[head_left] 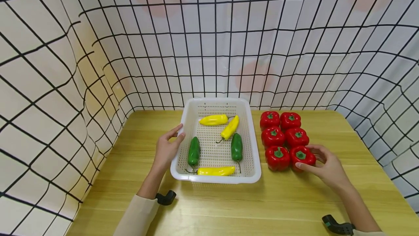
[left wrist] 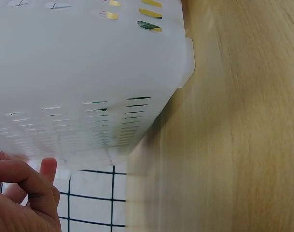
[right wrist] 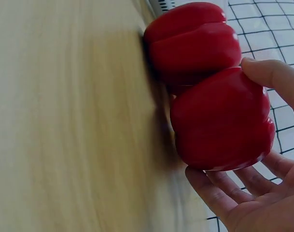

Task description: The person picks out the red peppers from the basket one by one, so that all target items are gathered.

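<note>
A white plastic basket point(head_left: 216, 179) with slotted walls stands on the table. Inside it lie three long yellow peppers point(head_left: 213, 120) and two green peppers point(head_left: 236, 148). At the basket's left rim, my left hand point(head_left: 167, 148) holds on with thumb and fingers; the left wrist view shows curled fingers beside the slotted wall point(left wrist: 79, 63). To the right, my right hand point(head_left: 328, 167) grips a red bell pepper point(head_left: 302, 156), the front right one of its group. In the right wrist view, the thumb is on one side of this bell pepper point(right wrist: 221, 123) and the fingers on the other.
Several more red bell peppers point(head_left: 273, 136) stand close together in two columns, just right of the basket. A black wire grid point(head_left: 216, 32) backed by white cloth encloses the wooden table point(head_left: 222, 210) at the back and sides.
</note>
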A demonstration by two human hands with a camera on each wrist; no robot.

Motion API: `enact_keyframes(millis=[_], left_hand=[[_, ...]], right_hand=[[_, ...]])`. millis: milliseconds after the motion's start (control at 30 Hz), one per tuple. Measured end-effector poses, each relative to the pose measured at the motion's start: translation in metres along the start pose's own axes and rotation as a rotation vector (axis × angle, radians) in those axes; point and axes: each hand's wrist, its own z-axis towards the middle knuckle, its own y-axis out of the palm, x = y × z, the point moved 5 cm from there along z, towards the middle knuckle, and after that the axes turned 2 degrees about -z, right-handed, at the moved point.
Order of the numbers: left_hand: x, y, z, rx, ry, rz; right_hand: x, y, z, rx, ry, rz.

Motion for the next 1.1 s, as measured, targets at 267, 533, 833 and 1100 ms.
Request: enact_keyframes(millis=[267, 533, 833, 1100], left_hand=[[0.0, 0.001, 0.002, -0.002, 0.009, 0.007], [0.001, 0.0, 0.003, -0.009, 0.013, 0.003], [0.0, 0.002, 0.004, 0.003, 0.014, 0.0], [0.003, -0.014, -0.001, -0.058, 0.091, 0.21]], right_hand=[[0.011, 0.011, 0.001, -0.04, 0.061, 0.061], [0.017, 0.014, 0.002, -0.079, 0.079, 0.115], [0.014, -0.002, -0.001, -0.007, -0.021, 0.14], [0.006, -0.028, 0.017, 0.047, -0.172, 0.033]])
